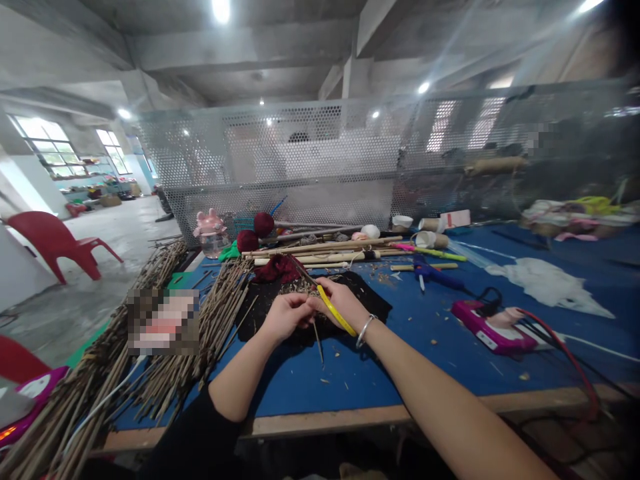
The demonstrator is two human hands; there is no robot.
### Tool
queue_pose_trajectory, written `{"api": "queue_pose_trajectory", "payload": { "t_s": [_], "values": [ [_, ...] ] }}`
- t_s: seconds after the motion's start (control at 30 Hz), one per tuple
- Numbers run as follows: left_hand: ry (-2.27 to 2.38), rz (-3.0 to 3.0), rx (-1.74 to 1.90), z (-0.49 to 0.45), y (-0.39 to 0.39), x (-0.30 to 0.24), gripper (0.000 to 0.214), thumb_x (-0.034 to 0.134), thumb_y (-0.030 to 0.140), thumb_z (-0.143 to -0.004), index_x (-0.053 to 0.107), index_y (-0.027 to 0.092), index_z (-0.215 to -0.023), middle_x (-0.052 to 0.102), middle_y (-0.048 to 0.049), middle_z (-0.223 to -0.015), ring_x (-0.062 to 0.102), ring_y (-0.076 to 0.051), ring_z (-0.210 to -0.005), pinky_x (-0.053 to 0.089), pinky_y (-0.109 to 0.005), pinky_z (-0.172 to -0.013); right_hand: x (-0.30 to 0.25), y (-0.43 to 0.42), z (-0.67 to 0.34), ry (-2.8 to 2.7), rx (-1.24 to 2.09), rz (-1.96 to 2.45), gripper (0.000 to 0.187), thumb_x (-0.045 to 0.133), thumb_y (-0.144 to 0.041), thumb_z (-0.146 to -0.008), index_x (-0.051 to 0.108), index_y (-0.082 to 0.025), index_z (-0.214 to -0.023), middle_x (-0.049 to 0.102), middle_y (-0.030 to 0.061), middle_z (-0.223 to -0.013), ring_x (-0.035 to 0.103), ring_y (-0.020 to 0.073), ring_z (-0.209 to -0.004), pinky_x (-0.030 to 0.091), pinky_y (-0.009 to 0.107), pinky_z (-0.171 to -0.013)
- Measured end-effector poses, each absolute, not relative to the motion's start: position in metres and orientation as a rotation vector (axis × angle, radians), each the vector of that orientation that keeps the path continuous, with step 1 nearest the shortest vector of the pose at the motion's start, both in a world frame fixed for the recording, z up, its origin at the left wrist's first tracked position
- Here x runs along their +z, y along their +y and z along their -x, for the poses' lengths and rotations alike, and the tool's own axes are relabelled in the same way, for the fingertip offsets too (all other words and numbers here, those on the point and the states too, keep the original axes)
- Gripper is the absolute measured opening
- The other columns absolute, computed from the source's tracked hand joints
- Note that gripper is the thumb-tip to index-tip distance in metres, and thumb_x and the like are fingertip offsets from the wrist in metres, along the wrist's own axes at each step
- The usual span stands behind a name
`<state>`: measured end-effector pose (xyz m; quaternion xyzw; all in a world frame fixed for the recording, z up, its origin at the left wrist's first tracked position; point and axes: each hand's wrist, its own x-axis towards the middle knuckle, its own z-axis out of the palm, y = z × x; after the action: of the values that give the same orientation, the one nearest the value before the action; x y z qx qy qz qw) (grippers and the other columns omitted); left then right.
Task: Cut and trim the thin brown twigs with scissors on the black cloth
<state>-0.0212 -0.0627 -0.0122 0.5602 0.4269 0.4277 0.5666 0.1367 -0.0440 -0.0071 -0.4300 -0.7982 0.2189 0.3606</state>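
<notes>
My left hand and my right hand meet over a black cloth on the blue table. The left hand's fingers pinch a thin brown twig that hangs down toward the table. The right hand is closed on a yellow-handled tool that runs back along the wrist. A silver bracelet circles that wrist. A dark red cloth lies just beyond the hands.
Large bundles of dry twigs cover the table's left side. Long wooden sticks, a blue glue gun, a pink device with cables and white plastic lie right and behind. A perforated metal screen backs the table. A red chair stands left.
</notes>
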Motion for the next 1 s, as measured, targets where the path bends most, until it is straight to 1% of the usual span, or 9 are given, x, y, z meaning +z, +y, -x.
{"api": "queue_pose_trajectory", "payload": {
  "t_s": [0.17, 0.3, 0.43, 0.53, 0.6, 0.67, 0.77, 0.87, 1.0],
  "values": [
    [0.992, -1.273, 1.001, 0.0233, -0.0603, -0.0152, 0.029, 0.072, 0.035, -0.06, 0.067, 0.012, -0.077, 0.059, 0.0005, -0.054, 0.051, -0.007, -0.046, 0.04, -0.018, -0.044, -0.0099, -0.0413, -0.1356, -2.03, 0.583, 1.131, 0.035, 0.055, -0.049, -0.077, 0.057, -0.016, -0.09, 0.058, 0.0011, -0.069, 0.048, 0.012, -0.058, 0.037, 0.022, -0.055],
    [0.982, -1.253, 0.995, 0.025, -0.059, -0.0181, 0.037, 0.073, 0.041, -0.058, 0.068, 0.012, -0.081, 0.06, 0.0, -0.057, 0.052, -0.007, -0.048, 0.041, -0.018, -0.046, -0.0114, -0.0409, -0.1344, -2.032, 0.573, 1.143, 0.032, 0.053, -0.047, -0.079, 0.057, -0.016, -0.089, 0.059, 0.0013, -0.069, 0.05, 0.0128, -0.06, 0.039, 0.022, -0.057],
    [0.984, -1.251, 0.997, 0.0257, -0.0587, -0.0191, 0.038, 0.073, 0.041, -0.058, 0.067, 0.012, -0.082, 0.06, -0.0006, -0.06, 0.053, -0.007, -0.05, 0.041, -0.018, -0.046, -0.0104, -0.0422, -0.1332, -2.05, 0.545, 1.163, 0.03, 0.051, -0.046, -0.08, 0.056, -0.017, -0.085, 0.059, 0.0018, -0.069, 0.052, 0.0133, -0.061, 0.039, 0.023, -0.058],
    [0.974, -1.278, 1.001, 0.0262, -0.059, -0.0181, 0.032, 0.072, 0.039, -0.06, 0.066, 0.012, -0.076, 0.059, -0.0002, -0.057, 0.053, -0.007, -0.049, 0.04, -0.017, -0.045, -0.0074, -0.0443, -0.133, -2.098, 0.5, 1.233, 0.034, 0.055, -0.047, -0.078, 0.055, -0.017, -0.094, 0.059, 0.0014, -0.068, 0.051, 0.0135, -0.058, 0.037, 0.023, -0.057],
    [0.976, -1.284, 1.016, 0.0263, -0.0593, -0.0171, 0.028, 0.071, 0.037, -0.061, 0.066, 0.012, -0.074, 0.058, 0.0003, -0.056, 0.052, -0.007, -0.049, 0.041, -0.017, -0.046, -0.0053, -0.046, -0.1329, -2.123, 0.479, 1.295, 0.043, 0.06, -0.047, -0.074, 0.052, -0.018, -0.104, 0.059, 0.0011, -0.069, 0.05, 0.0136, -0.057, 0.036, 0.023, -0.056],
    [0.989, -1.276, 1.028, 0.0262, -0.0597, -0.016, 0.028, 0.071, 0.036, -0.06, 0.066, 0.013, -0.075, 0.058, 0.0008, -0.056, 0.051, -0.007, -0.049, 0.042, -0.017, -0.046, -0.0039, -0.0477, -0.1324, -2.141, 0.487, 1.295, 0.05, 0.063, -0.048, -0.071, 0.049, -0.018, -0.11, 0.06, 0.0019, -0.073, 0.05, 0.0139, -0.059, 0.037, 0.024, -0.057],
    [0.988, -1.267, 1.03, 0.0256, -0.0604, -0.0145, 0.03, 0.072, 0.037, -0.059, 0.066, 0.012, -0.073, 0.056, 0.001, -0.055, 0.05, -0.007, -0.047, 0.041, -0.018, -0.046, -0.0039, -0.0493, -0.1306, -2.131, 0.498, 1.206, 0.051, 0.063, -0.047, -0.071, 0.048, -0.018, -0.11, 0.06, 0.0035, -0.08, 0.051, 0.0144, -0.066, 0.039, 0.025, -0.063],
    [0.955, -1.259, 1.042, 0.0251, -0.0609, -0.0138, 0.032, 0.072, 0.039, -0.058, 0.065, 0.011, -0.071, 0.056, 0.0011, -0.054, 0.048, -0.006, -0.045, 0.04, -0.018, -0.045, -0.0056, -0.0487, -0.1292, -2.104, 0.524, 1.166, 0.052, 0.062, -0.047, -0.072, 0.047, -0.017, -0.111, 0.06, 0.0031, -0.081, 0.051, 0.0145, -0.068, 0.04, 0.026, -0.065],
    [0.945, -1.24, 1.06, 0.0247, -0.0613, -0.0142, 0.035, 0.073, 0.039, -0.058, 0.066, 0.012, -0.079, 0.058, 0.0003, -0.058, 0.051, -0.007, -0.048, 0.04, -0.017, -0.045, -0.0082, -0.0446, -0.1319, -2.081, 0.582, 1.171, 0.052, 0.06, -0.048, -0.073, 0.045, -0.017, -0.112, 0.059, 0.0024, -0.082, 0.051, 0.0146, -0.07, 0.041, 0.026, -0.067]
  ]
}}
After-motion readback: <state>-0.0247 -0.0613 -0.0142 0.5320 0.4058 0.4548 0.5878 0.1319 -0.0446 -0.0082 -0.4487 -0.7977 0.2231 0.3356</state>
